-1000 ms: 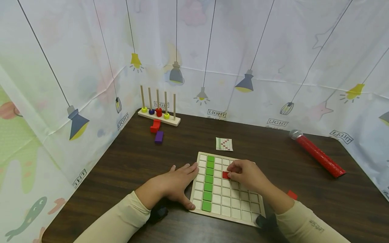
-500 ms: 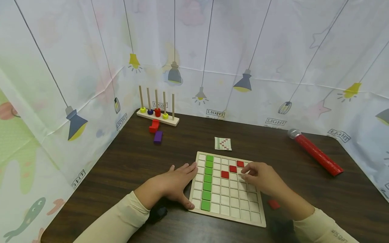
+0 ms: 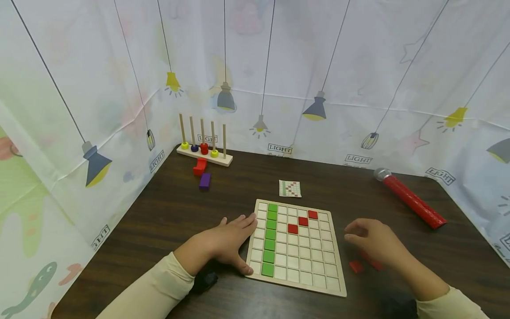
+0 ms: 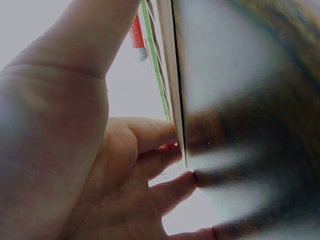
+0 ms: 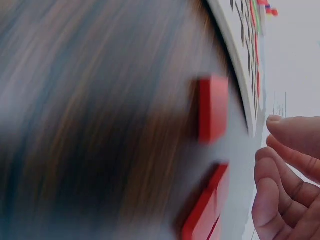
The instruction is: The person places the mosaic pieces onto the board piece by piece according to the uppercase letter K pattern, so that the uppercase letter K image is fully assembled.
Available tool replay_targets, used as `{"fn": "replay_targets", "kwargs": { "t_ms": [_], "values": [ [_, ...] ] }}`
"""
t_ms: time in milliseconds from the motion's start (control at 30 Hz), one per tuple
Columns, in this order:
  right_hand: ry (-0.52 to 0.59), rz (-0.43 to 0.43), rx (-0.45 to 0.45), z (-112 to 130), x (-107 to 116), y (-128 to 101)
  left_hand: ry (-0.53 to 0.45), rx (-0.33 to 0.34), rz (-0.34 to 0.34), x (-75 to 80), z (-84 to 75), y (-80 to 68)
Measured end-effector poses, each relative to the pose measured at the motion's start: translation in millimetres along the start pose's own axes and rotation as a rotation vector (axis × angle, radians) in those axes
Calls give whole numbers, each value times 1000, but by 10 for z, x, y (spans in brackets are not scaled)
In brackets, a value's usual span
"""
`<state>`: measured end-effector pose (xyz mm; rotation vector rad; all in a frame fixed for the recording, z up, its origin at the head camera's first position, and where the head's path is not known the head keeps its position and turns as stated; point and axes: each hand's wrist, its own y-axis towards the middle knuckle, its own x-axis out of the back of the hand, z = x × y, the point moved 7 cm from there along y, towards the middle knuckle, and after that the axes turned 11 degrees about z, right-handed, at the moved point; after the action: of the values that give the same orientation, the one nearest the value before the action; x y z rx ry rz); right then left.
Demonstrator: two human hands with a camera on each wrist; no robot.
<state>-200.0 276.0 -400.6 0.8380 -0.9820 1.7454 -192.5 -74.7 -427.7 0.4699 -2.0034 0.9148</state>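
A wooden grid board (image 3: 296, 288) lies on the dark table. It carries a column of green tiles (image 3: 271, 237) and three red tiles (image 3: 303, 221) in a diagonal. My left hand (image 3: 233, 239) lies flat on the table, and its fingers (image 4: 155, 135) touch the board's left edge (image 4: 172, 100). My right hand (image 3: 368, 239) hovers to the right of the board with loosely curled fingers (image 5: 285, 165) and holds nothing. Under it lie two loose red tiles (image 3: 356, 266); in the right wrist view these red tiles (image 5: 212, 107) are blurred, beside the board's edge (image 5: 240, 65).
A peg rack (image 3: 203, 150) with coloured rings stands at the back left, with a red block (image 3: 199, 167) and a purple block (image 3: 205, 180) in front of it. A small pattern card (image 3: 289, 188) lies behind the board. A red tube (image 3: 410, 199) lies at the right. Curtain walls enclose the table.
My right hand has left the board and moved right and nearer to me, over the loose red tiles. Three red tiles now show on the board. The left hand has stayed put.
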Motion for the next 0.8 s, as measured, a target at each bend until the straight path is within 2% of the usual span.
{"fn": "replay_targets", "kwargs": {
  "t_ms": [333, 533, 800],
  "values": [
    [-64, -43, -56, -412, 138, -130, 1, 1, 1, -1, -8, -8],
    [-51, -17, -97, -586, 164, -201, 2, 0, 2, 0, -18, -8],
    [-39, 44, -102, -675, 137, -299, -10, 7, 11, 4, -16, -13]
  ]
}}
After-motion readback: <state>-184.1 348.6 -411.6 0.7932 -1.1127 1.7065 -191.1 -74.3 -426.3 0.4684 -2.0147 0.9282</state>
